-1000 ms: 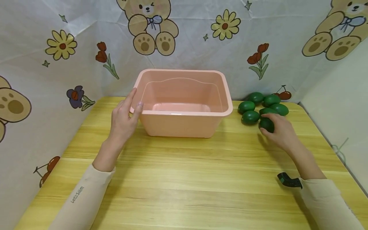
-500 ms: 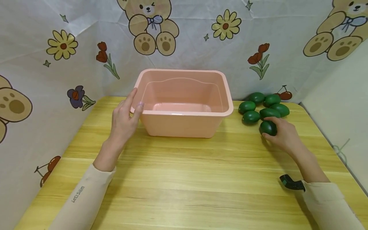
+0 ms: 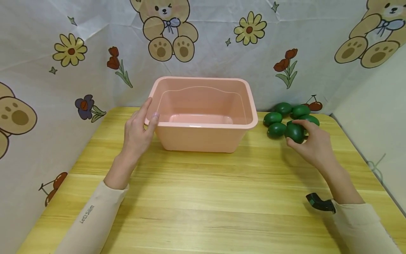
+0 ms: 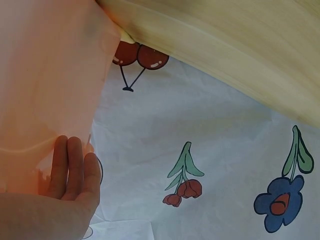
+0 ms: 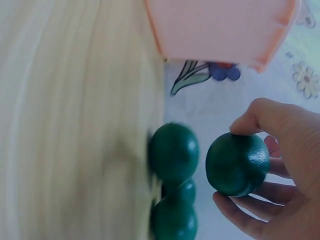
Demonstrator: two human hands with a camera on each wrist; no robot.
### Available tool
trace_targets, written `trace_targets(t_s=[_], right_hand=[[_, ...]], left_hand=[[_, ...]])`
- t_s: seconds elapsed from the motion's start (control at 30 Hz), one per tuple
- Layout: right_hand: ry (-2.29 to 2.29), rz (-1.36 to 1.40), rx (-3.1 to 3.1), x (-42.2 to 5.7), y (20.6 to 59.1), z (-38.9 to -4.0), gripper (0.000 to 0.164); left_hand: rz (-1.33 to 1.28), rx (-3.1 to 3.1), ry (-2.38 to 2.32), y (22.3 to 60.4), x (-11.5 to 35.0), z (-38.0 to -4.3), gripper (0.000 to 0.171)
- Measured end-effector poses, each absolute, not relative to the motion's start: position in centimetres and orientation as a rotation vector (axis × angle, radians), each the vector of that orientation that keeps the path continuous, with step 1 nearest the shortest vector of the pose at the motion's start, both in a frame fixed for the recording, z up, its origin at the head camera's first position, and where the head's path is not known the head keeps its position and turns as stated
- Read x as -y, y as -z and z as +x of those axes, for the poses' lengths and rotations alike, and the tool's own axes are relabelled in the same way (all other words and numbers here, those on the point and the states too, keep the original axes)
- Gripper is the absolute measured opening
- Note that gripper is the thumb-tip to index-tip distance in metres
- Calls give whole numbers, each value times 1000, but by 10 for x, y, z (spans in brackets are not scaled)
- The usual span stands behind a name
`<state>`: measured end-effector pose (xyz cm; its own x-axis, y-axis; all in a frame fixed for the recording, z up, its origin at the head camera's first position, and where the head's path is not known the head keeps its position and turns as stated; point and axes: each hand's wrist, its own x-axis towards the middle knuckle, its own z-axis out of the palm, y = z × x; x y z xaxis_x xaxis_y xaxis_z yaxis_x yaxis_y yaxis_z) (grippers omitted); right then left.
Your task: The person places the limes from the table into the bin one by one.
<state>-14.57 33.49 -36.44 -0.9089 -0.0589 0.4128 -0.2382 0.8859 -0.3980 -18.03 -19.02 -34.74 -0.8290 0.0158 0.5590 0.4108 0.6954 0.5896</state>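
Note:
A pink plastic tub (image 3: 198, 139) stands at the back of the wooden table. At its left front corner my left hand (image 3: 137, 132) holds the rim, thumb over the edge; in the left wrist view the fingers (image 4: 75, 165) lie along the outer wall. On the right, my right hand (image 3: 314, 144) grips a glossy dark-green oval fruit (image 3: 294, 132) between thumb and fingers. The right wrist view shows this fruit (image 5: 237, 164) raised off the table, apart from the other green fruits (image 5: 174, 152). Several of those fruits (image 3: 276, 130) lie clustered just behind it.
The wooden table (image 3: 203, 204) reaches toward me in front of the tub. A white cloth (image 3: 209, 65) printed with bears and flowers hangs behind and to the left. At the right is a pale wall (image 3: 374, 116). A black strap-like device (image 3: 320, 203) sits at my right cuff.
My right hand first drew the gripped green fruit slightly toward me from the cluster, then lifted it, so it now overlaps the fruits behind. My left hand has stayed on the tub's rim.

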Motion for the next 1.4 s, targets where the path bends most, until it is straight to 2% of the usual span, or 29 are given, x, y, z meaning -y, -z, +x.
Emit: trace_targets(t_s=[0.47,0.8,1.13,1.4], right_hand=[[-760,235,2546,-284,303,-143,59],[-826,374,2463,-234,277,-155,58],[-872,571,2442,-193,270,-171,57],[-878,664,2511,-179,276,-178,54]], left_hand=[[-337,2351,987,348,190,-181,63],[-342,2347,995,348,190,-181,64],[-341,2350,1009,349,190,-182,64],[-347,2337,1006,349,190,-181,64]])
